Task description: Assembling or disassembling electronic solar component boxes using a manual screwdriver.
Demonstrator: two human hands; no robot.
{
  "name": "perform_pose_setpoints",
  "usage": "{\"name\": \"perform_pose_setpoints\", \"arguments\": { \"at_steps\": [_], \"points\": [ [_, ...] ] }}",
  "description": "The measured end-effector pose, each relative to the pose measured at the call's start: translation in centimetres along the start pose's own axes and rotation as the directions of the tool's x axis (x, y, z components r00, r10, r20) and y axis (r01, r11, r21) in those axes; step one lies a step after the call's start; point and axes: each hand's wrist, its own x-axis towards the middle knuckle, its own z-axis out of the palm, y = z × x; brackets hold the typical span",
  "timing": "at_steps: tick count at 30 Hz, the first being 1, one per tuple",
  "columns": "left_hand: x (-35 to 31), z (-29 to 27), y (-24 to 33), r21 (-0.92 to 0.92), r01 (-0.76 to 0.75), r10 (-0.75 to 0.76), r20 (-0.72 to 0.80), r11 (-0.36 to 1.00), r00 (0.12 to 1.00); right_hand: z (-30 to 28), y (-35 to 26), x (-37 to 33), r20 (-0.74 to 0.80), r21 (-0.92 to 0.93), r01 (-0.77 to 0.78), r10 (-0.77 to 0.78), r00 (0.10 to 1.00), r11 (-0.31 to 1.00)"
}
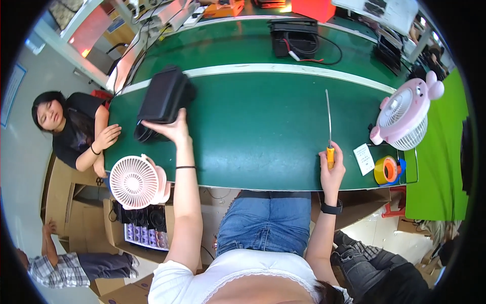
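Left edge of the green desk (253, 131): a co-worker (78, 129) seated, one forearm along it. Near left corner: a pale pink fan (134, 182). Toward the far left corner, the left hand (174, 129) grips a black case (162, 96) by its near end. By the near edge, right of centre, the right hand (334, 175) is closed on a screwdriver (330, 156), its shaft toward the far edge. Near right corner: white card (364, 159), yellow tape roll (378, 173). Right edge: pink eared fan (400, 111).

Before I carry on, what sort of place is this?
Probably a workshop or small assembly floor: there is a long green workbench, a screwdriver in the right hand, and a black device with loose cables toward the far side.
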Motion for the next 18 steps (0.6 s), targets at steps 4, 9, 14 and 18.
{"name": "perform_pose_setpoints", "arguments": {
  "at_steps": [4, 9, 14, 18],
  "points": [
    [3.2, 0.4, -1.9, 0.094, -0.087, 0.101, -0.159, 0.992, 0.982, -0.1, 0.5, 0.0, -0.058, 0.137, -0.052, 0.06, 0.997, 0.989],
    [-2.0, 0.6, 2.2, 0.177, 0.188, -0.144, -0.236, 0.966, 0.961, 0.0, 0.2, 0.4, -0.06, 0.185, -0.128, 0.142, 0.988, 0.974],
    [-8.2, 4.0, 6.9, 0.096, 0.005, -0.049, 0.458, 0.995, 0.888, -0.8, -0.2, 0.2, 0.106, 0.184, -0.192, 0.175, 0.979, 0.964],
    [-9.9, 11.4, 7.5, 0.043, -0.182, 0.079, 0.788, 0.982, 0.61, -2.0, -0.4, -0.7, 0.043, 0.089, -0.128, 0.124, 0.991, 0.988]
  ]
}}
